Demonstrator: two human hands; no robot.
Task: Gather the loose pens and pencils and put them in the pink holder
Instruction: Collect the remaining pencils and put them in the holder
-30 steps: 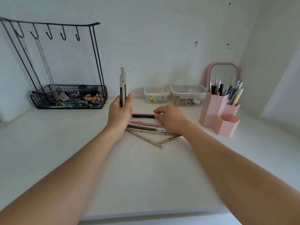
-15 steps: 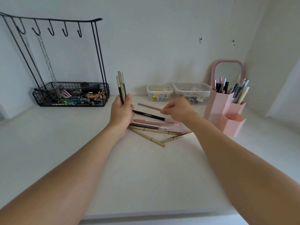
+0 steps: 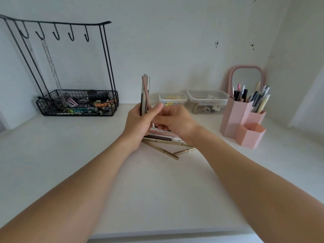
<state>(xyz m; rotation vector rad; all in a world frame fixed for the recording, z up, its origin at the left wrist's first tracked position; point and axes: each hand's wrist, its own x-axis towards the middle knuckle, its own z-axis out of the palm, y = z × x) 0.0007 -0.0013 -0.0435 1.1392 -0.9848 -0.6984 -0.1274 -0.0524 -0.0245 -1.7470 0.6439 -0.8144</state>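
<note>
Above the desk [image 3: 157, 199], the left hand [image 3: 138, 123] grips an upright bundle of pens [image 3: 145, 92], thumb curled across them. The right hand [image 3: 175, 122] sits touching it, fingers curled at the bundle's lower end; whether it pinches a pen there cannot be told. More loose pens [image 3: 166, 146] lie fanned on the desk just under both hands. The pink holder [image 3: 235, 118] stands well apart to the right, its two taller cups already crowded with pens and its low front cup showing nothing inside.

The bundle looks loosely aligned, one pink pen slanting across the rest, so a pen could slide out of the grip as another is fed in. At the holder, the packed cups may refuse a whole bundle, and a hard push could tip it or knock the mirror [image 3: 246, 79] behind.

Two clear boxes [image 3: 192, 100] sit at the wall between hands and holder, off the direct path. A wire basket [image 3: 77, 104] with hooks stands far left.
</note>
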